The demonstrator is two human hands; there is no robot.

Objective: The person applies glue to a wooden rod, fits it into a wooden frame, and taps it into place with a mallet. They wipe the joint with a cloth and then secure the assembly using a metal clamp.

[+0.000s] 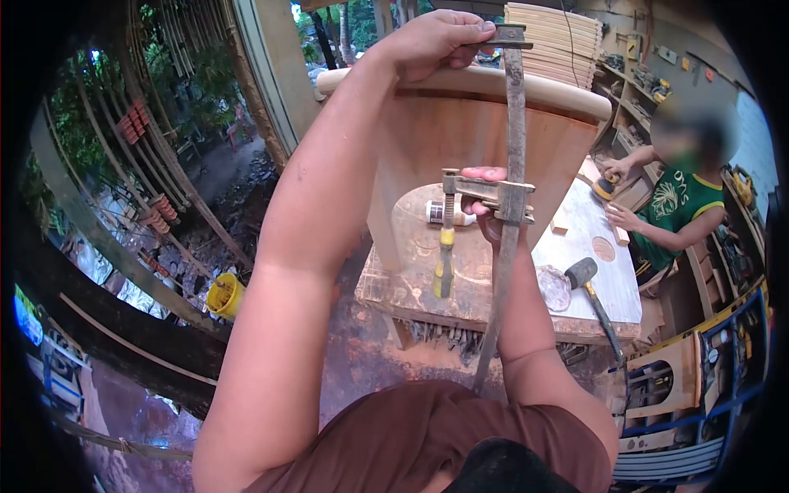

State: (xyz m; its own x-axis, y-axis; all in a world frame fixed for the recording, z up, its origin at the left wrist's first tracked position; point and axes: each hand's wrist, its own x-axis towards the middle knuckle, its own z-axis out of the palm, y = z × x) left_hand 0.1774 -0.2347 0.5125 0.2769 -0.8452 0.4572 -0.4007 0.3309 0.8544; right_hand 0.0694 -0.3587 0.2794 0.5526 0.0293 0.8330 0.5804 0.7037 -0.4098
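A long metal bar clamp (515,123) stands nearly upright in front of me, across a wooden panel with a rounded top rail (468,80). At its upper end my left hand (436,43) is closed on the fixed jaw, just above the rail. Lower down, my right hand (485,193) has its fingers wrapped round the sliding jaw (514,201) from behind, partly hidden by it. The clamp's screw hangs from that jaw with a yellow-and-dark handle (444,267). Below the jaw, the bar's lower end reaches down toward my body.
Behind the clamp, a bottle (436,212) lies on a worn wooden workbench (394,283). A mallet (593,300) and a clear plastic bag (554,287) rest on a pale board (620,283). At right, a person (678,205) holds a yellow sander (606,187). More clamps hang at left.
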